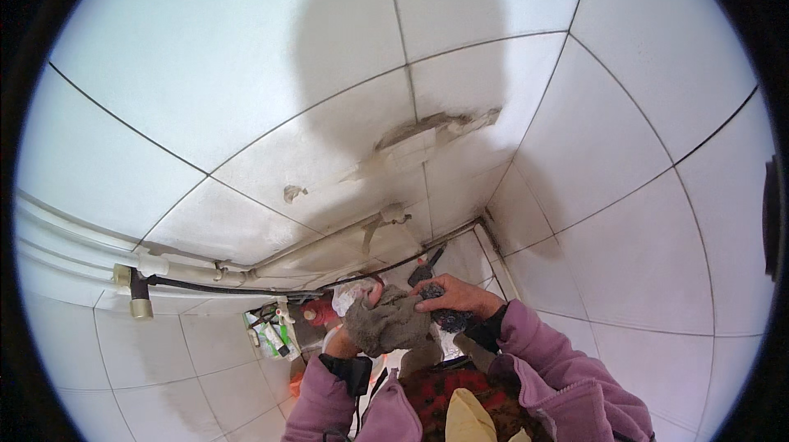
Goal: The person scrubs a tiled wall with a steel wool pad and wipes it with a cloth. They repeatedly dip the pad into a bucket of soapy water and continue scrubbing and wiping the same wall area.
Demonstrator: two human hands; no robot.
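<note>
A damp-looking grey-brown cloth (391,324) is bunched in my left hand (343,342), which the cloth partly covers; a thumb or finger shows at its upper edge. My right hand (459,294) holds a dark, curly scouring pad (455,320), probably steel wool, against the right side of the cloth. Some of the pad also shows between its thumb and fingers. Both hands are in front of my body, low in the tiled corner. Beyond them lies a black-handled tool (425,272), its kind unclear.
A pale pipe (185,271) runs along the stained tiled wall (259,220), with a valve fitting (140,291) and a black hose (240,290). Small tools and bottles lie on a green-and-white bag (274,340) at left. A second tiled wall (610,257) rises at right.
</note>
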